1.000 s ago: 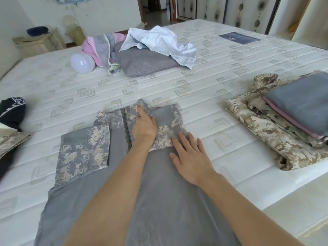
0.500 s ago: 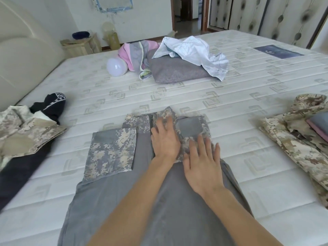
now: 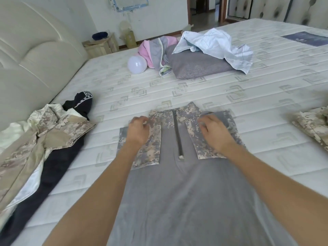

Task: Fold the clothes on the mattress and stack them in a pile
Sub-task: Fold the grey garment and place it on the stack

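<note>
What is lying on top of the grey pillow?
A crumpled white garment covers the grey pillow's far part; a pink and grey garment is at its left. Whatever lies beneath stays hidden.

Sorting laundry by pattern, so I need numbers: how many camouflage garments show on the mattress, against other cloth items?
Camouflage garments: 3, the grey shirt under both hands, the tan jacket at left, one at the right edge.
Other cloth items: 4, black, pink, grey, white.
Total: 7
</note>
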